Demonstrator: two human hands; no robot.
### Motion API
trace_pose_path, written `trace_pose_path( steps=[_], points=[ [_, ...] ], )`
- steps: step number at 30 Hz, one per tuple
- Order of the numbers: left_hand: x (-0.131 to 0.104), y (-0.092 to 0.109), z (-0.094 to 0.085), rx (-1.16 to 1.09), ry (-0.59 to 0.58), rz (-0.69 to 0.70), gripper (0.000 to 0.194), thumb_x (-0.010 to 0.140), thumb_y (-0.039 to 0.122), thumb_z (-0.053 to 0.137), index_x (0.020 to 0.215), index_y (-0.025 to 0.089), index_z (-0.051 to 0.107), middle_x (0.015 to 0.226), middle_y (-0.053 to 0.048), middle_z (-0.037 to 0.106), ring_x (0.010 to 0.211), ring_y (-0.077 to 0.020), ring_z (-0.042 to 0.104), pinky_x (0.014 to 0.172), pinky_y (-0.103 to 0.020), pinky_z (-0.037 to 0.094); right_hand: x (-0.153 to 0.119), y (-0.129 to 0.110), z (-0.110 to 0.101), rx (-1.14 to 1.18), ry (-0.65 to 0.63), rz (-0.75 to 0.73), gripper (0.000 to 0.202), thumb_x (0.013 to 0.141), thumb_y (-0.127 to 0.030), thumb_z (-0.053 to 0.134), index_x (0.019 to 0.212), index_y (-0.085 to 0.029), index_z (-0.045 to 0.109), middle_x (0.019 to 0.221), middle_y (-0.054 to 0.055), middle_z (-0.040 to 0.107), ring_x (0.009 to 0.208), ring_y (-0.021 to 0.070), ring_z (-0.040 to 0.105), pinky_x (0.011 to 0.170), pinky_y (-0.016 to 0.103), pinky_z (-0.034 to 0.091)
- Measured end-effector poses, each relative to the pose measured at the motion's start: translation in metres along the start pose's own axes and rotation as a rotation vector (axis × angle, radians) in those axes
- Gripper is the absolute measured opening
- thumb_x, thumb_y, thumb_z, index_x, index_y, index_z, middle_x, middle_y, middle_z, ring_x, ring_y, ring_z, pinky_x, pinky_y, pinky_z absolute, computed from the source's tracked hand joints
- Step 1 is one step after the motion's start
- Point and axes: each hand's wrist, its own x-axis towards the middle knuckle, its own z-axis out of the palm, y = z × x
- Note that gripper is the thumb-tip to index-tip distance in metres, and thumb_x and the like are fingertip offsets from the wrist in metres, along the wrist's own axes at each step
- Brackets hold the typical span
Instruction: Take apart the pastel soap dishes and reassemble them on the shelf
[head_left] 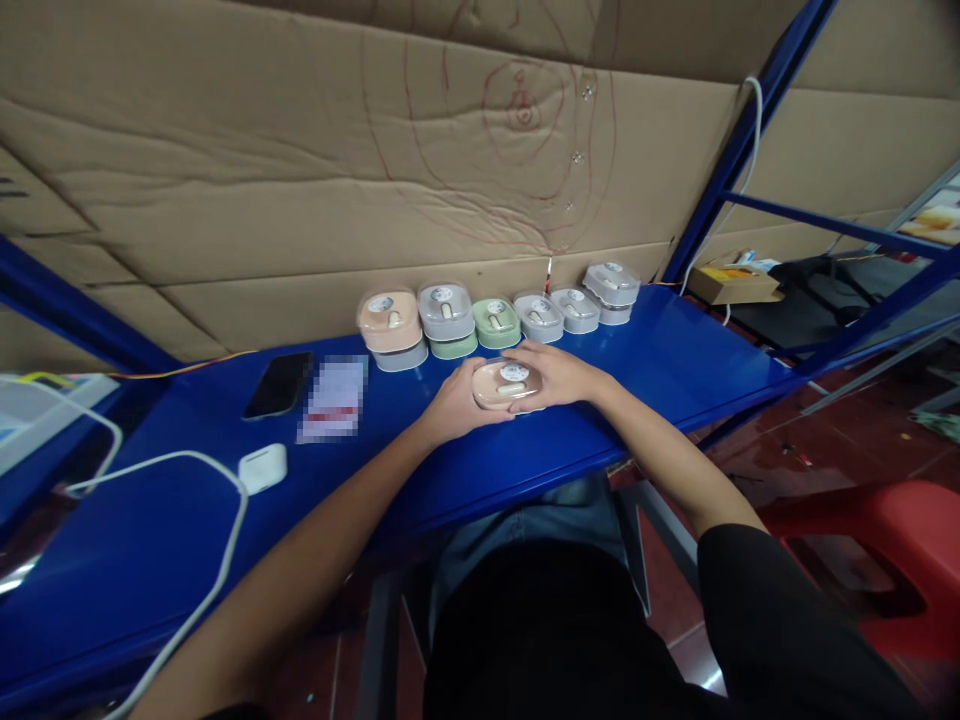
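Note:
A peach-pink lidded box (491, 389) with a clear top, a round white sticker and a pale clasp sits between my hands near the table's front edge. My left hand (456, 405) wraps its left end, and my right hand (553, 374) curls over its right end. Just behind them runs a row of similar boxes: a peach box (388, 322) on a grey one, a grey box (445, 312) on a green one, a single green box (498, 324), two single grey boxes (540, 318), and a grey stack (612, 284) at the right end.
On the blue table (600, 420) to the left lie a black phone (278, 385), a blurred-out packet or card (334, 398), a white earbud case (263, 467) and a white cable (241, 520). Cardboard (262, 180) backs the table. A red stool (892, 530) stands at right.

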Motion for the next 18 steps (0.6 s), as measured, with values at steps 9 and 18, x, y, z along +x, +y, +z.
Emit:
trace_pose_path(
  steps=[9,18],
  points=[
    [0.001,0.000,-0.007,-0.018,0.008,-0.034,0.100,0.059,0.056,0.106,0.143,0.025,0.061,0.144,-0.014,0.076,0.135,-0.0451,0.072,0.113,-0.060,0.060,0.000,0.023,-0.006,0.194,-0.022,-0.056,0.109,0.071,-0.065,0.101,0.165,-0.028,0.061,0.157,0.013,0.072,0.141,0.0395,0.069,0.122,0.058,0.054],
    [0.004,-0.009,0.002,-0.317,0.191,0.006,0.099,0.072,0.053,0.098,0.156,0.022,0.057,0.161,-0.017,0.065,0.149,-0.0407,0.064,0.125,-0.057,0.052,0.001,0.005,-0.018,0.323,0.157,0.017,0.089,0.076,-0.061,0.097,0.154,-0.025,0.072,0.152,0.012,0.075,0.142,0.0383,0.069,0.127,0.059,0.049]
  ],
)
